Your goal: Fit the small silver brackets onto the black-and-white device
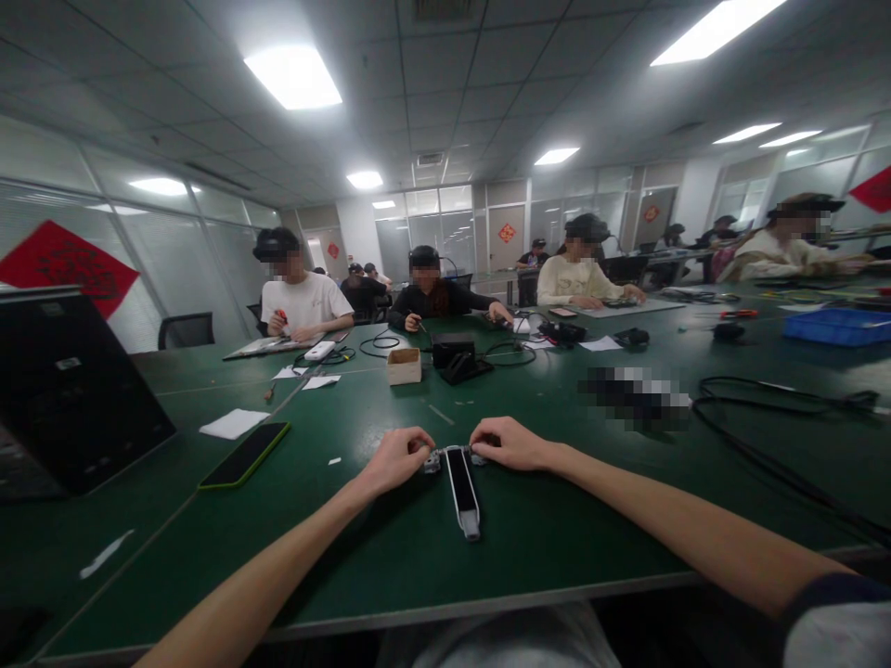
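A narrow device with a white frame and a black middle (461,489) lies on the green table in front of me, its grey tapered end pointing towards me. At its far end, small grey parts stick out to both sides. My left hand (400,459) has its fingers closed at the left grey part (432,463). On the other side, my right hand (511,443) is closed with its fingertips at the right grey part (478,458). The fingers cover some of the far end, and the exact kind of device is too small to tell.
A phone with a green edge (245,456) and white paper (235,424) lie to the left, near a black computer case (76,390). Ahead stand a small cardboard box (404,366) and a black device (454,353). Black cables (766,436) and a blue tray (835,327) are right. Several people sit opposite.
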Demonstrator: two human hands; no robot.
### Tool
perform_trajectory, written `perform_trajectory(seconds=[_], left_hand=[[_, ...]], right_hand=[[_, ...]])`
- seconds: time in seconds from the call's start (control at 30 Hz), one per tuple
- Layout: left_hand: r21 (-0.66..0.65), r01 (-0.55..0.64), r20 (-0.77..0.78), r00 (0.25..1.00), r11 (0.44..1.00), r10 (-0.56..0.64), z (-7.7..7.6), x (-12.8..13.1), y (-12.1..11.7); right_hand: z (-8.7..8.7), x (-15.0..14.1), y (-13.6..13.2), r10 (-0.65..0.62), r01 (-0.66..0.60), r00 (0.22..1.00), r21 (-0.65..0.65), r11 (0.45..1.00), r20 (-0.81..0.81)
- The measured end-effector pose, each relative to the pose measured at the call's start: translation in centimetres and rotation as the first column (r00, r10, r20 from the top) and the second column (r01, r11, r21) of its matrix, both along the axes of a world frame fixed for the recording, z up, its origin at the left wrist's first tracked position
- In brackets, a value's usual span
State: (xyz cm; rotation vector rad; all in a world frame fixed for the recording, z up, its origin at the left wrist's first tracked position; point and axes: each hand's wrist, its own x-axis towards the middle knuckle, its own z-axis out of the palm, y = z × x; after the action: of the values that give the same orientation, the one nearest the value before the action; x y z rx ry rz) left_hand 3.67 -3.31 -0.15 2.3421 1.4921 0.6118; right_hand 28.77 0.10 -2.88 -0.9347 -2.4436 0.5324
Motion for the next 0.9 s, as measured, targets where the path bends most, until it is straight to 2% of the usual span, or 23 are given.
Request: perform_trajectory(seconds=[0.17,0.33,0.67,0.8,0.9], left_hand=[[-0.017,0.004,-0.046,0.999,1.0,-0.005,-0.2,-0.1,0.1],[0.011,-0.001,0.0,1.0,1.0,0.001,-0.2,0.0,0.0],[0.027,0.005,-0.03,1.0,1.0,-0.004,-0.3,0.1,-0.1],[0.04,0.01,0.004,1.0,0.999,-0.01,0.1,0.1,-0.4],[0.065,0.0,0.016,1.0,0.998,-0.001,-0.1,0.0,-0.3]], right_hand=[[0.0,-0.1,0.0,-0.006,0.006,1.0,-0.006,1.0,-0.008],[0.1,-0.1,-0.1,0.001,-0.001,1.0,-0.013,1.0,-0.008],[0.0,-0.1,0.0,-0.008,0.008,1.0,0.022,1.0,0.016],[1.3,-0.6,-0.7,-0.101,0.1,0.995,0.029,0.995,0.025],[3.0,-1.9,-2.6,-0.186,0.186,0.98,0.0,0.983,0.07]])
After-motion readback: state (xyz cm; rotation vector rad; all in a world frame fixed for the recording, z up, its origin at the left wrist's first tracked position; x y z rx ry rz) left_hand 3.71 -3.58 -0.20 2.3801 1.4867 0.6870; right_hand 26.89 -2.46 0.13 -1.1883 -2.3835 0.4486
